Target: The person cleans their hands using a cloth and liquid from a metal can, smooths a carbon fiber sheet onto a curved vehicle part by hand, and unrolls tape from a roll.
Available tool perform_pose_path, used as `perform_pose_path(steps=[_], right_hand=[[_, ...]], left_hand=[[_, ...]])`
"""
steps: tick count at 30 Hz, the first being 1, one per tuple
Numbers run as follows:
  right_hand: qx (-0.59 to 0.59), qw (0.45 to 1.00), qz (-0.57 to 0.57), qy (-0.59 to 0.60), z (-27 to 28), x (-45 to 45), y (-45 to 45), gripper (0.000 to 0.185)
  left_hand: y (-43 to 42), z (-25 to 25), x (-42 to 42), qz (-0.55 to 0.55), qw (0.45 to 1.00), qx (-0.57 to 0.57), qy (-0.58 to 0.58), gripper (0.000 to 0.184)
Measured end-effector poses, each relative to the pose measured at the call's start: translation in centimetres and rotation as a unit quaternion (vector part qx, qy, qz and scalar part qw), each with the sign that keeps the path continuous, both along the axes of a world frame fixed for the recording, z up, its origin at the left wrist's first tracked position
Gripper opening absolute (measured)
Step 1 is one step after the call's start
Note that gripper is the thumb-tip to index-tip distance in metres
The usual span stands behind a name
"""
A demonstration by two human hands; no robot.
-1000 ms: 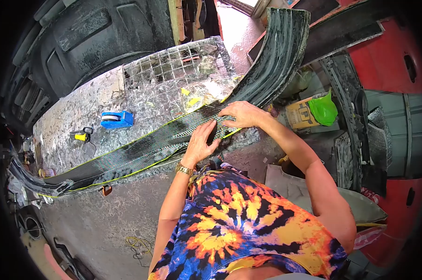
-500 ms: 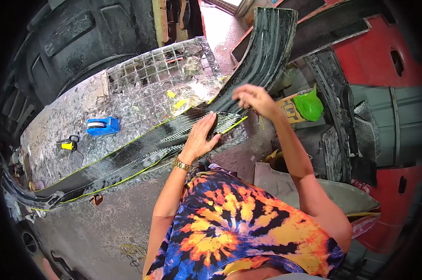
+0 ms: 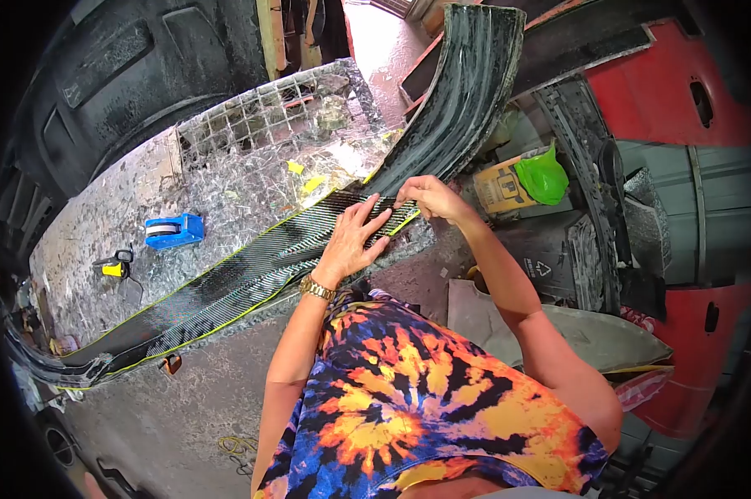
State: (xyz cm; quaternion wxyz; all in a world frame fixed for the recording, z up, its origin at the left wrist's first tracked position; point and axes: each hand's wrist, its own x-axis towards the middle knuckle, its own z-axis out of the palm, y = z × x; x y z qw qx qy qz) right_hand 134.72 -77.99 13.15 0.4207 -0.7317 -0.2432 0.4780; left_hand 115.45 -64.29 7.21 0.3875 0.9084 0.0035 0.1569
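A long strip of black woven carbon fibre cloth (image 3: pixel 217 291), edged with yellow-green tape, lies along a curved black mould (image 3: pixel 475 83). My left hand (image 3: pixel 352 241) rests on the cloth close to its right end, palm down and fingers spread. At that end, my right hand (image 3: pixel 433 200) has its fingers bent and pinched together at the cloth's edge; the fingertips partly hide what they grip. Beyond my hands the bare mould curves up and away. Along the strip's near side the weave looks rippled.
On the scuffed bench (image 3: pixel 101 216) are a blue tape dispenser (image 3: pixel 174 230), yellow-handled scissors (image 3: pixel 113 268) and yellow scraps (image 3: pixel 312 184). A metal grid (image 3: pixel 251 116) lies at the back. Right of the mould are a cardboard box (image 3: pixel 502 188), a green bag (image 3: pixel 543 176) and red panels (image 3: pixel 650 91).
My right hand has come down from above the mould onto the cloth's end, its fingers now pinched. My left hand stays on the cloth, fingers more spread. The view has shifted slightly.
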Motion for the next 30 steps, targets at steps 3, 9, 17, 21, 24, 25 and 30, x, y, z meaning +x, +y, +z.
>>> perform_pose_path(steps=[3,9,17,21,24,25,30], right_hand=[[0.001,1.0,-0.018,0.021,-0.2,0.3,0.1,0.023],[-0.013,0.999,-0.037,0.033,1.3,-0.1,0.3,0.027],[0.011,0.996,-0.086,0.001,3.5,-0.8,-1.3,0.026],[-0.033,0.997,-0.069,-0.002,0.2,-1.1,-0.5,0.025],[-0.015,0.995,-0.097,-0.004,0.5,-1.4,0.0,0.025],[-0.017,0.995,-0.099,-0.004,0.5,-1.4,0.0,0.025],[-0.032,0.994,-0.1,-0.018,0.1,-1.2,0.3,0.025]], left_hand=[[0.3,0.4,0.0,-0.019,1.0,0.017,0.013,0.049],[0.6,0.7,0.1,-0.037,0.998,0.041,0.039,0.047],[0.4,0.6,0.2,-0.037,0.998,0.044,0.04,0.049],[0.6,0.6,0.2,-0.043,0.998,0.034,0.034,0.049],[0.6,0.4,0.3,-0.043,0.998,0.025,0.033,0.049],[0.5,0.4,0.2,-0.041,0.998,0.02,0.032,0.049],[0.4,0.5,0.2,-0.033,0.999,0.004,0.013,0.047]])
